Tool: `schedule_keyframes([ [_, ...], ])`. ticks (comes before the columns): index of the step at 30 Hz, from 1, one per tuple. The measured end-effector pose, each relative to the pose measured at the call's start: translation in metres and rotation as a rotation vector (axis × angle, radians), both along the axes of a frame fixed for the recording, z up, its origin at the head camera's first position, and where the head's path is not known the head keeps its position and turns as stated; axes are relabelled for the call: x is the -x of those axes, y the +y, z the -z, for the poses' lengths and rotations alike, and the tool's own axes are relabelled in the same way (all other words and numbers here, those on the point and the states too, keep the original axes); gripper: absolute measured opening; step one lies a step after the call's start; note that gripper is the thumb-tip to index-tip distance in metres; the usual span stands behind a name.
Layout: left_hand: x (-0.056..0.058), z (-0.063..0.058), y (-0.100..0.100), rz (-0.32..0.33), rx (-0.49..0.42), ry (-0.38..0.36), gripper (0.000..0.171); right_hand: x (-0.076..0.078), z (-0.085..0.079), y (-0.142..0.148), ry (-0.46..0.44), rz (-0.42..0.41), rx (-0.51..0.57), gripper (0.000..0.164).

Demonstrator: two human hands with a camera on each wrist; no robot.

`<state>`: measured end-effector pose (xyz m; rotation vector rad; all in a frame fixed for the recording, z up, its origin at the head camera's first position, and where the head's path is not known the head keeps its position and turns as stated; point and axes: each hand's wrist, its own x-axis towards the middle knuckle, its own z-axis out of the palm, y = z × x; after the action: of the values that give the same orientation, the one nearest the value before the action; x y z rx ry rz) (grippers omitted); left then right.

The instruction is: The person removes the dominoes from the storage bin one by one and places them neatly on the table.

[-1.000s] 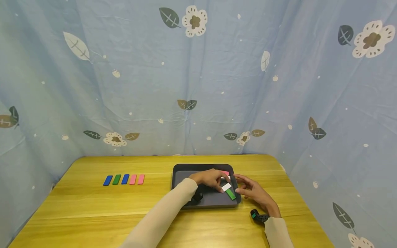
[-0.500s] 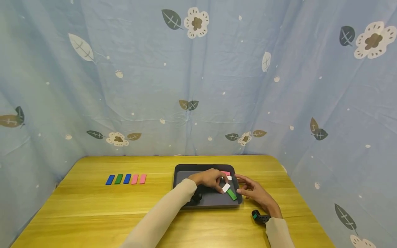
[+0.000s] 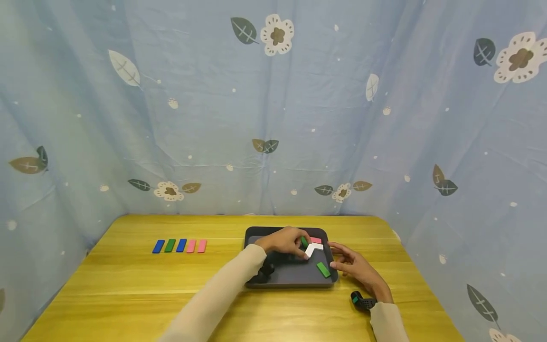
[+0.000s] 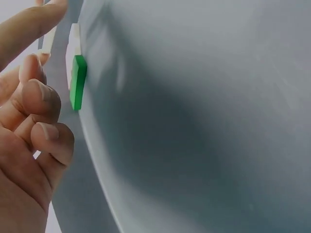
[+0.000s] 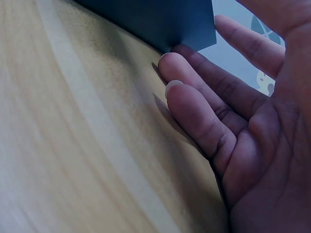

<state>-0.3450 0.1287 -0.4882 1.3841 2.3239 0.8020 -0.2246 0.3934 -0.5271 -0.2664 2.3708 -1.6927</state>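
Observation:
In the head view my left hand [image 3: 285, 240] reaches into the dark grey tray [image 3: 290, 284], thumb and index finger pinching a white tile [image 3: 309, 251]. That tile's far end meets a second white tile [image 3: 318, 246], which lies in front of a pink tile [image 3: 315, 240]. A green tile [image 3: 304, 242] shows beside my left fingers; the left wrist view also has a green tile [image 4: 78, 82] past the curled fingers. Another green tile [image 3: 323, 270] lies apart near the tray's right side. My right hand [image 3: 359, 270] rests at the tray's right wall, fingers loosely bent, holding nothing.
On the left of the wooden table [image 3: 128, 294] several tiles stand in a row, including a blue tile [image 3: 158, 246] and a pink tile [image 3: 202, 246]. A patterned curtain [image 3: 213, 118] hangs behind the table and along its sides.
My left hand has carried the white tile toward the back of the tray, away from the front green tile and against the other white one. A second green tile has come into sight. The right hand stays put.

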Motion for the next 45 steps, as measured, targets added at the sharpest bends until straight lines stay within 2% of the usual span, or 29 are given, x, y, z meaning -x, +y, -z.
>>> schedule_keyframes([
  [3, 0.000, -0.006, -0.006, 0.000, -0.013, 0.008, 0.046, 0.001, 0.003, 0.002, 0.013, 0.005, -0.008, 0.061],
  [5, -0.001, -0.009, -0.010, 0.002, -0.022, 0.000, 0.047, 0.004, 0.011, 0.005, 0.019, 0.015, -0.011, 0.061],
  [19, 0.000, -0.024, -0.044, -0.019, -0.072, 0.030, 0.042, 0.002, 0.011, 0.004, -0.001, 0.050, -0.017, 0.060],
  [25, 0.003, -0.029, -0.060, -0.042, -0.095, 0.013, 0.041, 0.002, 0.011, 0.004, -0.001, 0.052, -0.014, 0.061],
  [38, -0.001, -0.035, -0.109, -0.096, -0.122, 0.072, 0.041, 0.003, 0.012, 0.003, -0.018, 0.035, 0.005, 0.060],
  [45, -0.003, -0.037, -0.139, -0.154, -0.129, 0.089, 0.042, 0.003, 0.011, 0.003, -0.026, 0.037, 0.006, 0.060],
])
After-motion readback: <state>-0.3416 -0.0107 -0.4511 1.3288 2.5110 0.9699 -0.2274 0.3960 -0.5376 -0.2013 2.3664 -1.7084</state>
